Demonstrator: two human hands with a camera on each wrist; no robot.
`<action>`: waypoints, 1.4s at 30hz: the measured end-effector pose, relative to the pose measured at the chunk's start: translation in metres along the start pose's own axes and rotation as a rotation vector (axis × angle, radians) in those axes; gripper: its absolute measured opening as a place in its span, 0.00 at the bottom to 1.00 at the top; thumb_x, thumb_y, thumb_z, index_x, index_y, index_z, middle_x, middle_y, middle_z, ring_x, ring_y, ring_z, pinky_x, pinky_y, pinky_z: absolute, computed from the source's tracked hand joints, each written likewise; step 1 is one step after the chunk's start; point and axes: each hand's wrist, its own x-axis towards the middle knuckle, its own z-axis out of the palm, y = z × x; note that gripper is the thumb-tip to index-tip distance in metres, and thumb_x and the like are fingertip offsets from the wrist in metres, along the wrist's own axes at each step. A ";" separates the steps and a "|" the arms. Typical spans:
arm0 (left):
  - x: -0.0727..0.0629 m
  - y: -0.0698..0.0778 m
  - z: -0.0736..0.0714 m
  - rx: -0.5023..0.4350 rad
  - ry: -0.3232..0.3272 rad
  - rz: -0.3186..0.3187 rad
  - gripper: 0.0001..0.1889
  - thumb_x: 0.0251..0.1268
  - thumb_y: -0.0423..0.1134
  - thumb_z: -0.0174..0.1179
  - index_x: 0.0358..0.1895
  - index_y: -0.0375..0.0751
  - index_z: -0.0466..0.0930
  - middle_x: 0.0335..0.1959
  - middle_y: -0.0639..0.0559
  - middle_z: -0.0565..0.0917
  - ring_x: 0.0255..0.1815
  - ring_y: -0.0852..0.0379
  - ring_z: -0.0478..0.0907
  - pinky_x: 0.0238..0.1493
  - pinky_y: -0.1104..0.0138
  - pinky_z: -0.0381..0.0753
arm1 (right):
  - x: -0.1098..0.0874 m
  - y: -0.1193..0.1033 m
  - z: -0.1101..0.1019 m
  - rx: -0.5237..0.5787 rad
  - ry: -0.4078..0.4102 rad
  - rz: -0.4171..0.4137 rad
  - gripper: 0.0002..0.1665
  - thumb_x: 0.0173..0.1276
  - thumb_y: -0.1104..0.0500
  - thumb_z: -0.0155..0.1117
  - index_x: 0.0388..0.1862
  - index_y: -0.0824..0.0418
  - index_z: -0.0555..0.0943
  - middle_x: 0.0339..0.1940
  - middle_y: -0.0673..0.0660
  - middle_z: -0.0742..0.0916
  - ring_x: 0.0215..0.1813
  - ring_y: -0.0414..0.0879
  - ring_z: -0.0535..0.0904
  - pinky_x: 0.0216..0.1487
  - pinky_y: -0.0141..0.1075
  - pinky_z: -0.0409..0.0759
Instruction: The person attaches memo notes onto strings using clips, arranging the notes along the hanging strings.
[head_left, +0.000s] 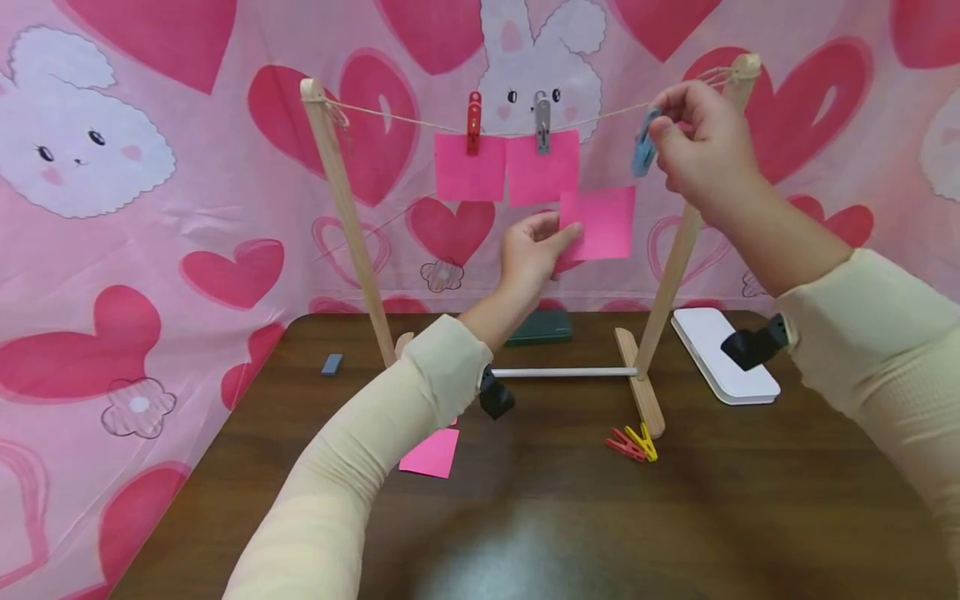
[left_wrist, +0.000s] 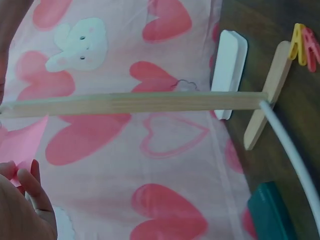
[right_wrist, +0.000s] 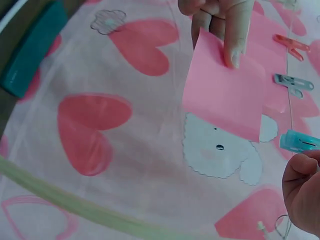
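My left hand (head_left: 531, 254) pinches a pink sticky note (head_left: 603, 223) by its left edge, just below the string (head_left: 390, 118). In my right hand (head_left: 705, 142) a blue clothespin (head_left: 645, 143) is pinched between thumb and fingers, close to the string's right part. Two more pink notes hang side by side on the string. A red clothespin (head_left: 473, 123) holds the left one and a grey clothespin (head_left: 542, 122) the right one. The right wrist view shows the held note (right_wrist: 225, 90) overlapping the hanging ones, with the blue clothespin (right_wrist: 300, 141) apart from it.
Wooden posts (head_left: 348, 217) carry the string, joined low down by a white rod (head_left: 562, 372). On the table (head_left: 600, 525) lie a pink note (head_left: 431, 453), a red clothespin (head_left: 626, 446), a yellow clothespin (head_left: 643, 442), a white case (head_left: 723, 358), a green box (head_left: 542, 327) and a small grey-blue block (head_left: 332, 364).
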 end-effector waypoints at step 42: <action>0.030 0.047 0.022 0.071 0.143 0.061 0.15 0.53 0.44 0.67 0.45 0.46 0.84 0.30 0.60 0.81 0.11 0.57 0.68 0.13 0.72 0.67 | 0.053 -0.019 0.026 -0.228 0.094 0.073 0.04 0.69 0.53 0.53 0.39 0.49 0.74 0.33 0.44 0.73 0.34 0.34 0.67 0.37 0.28 0.68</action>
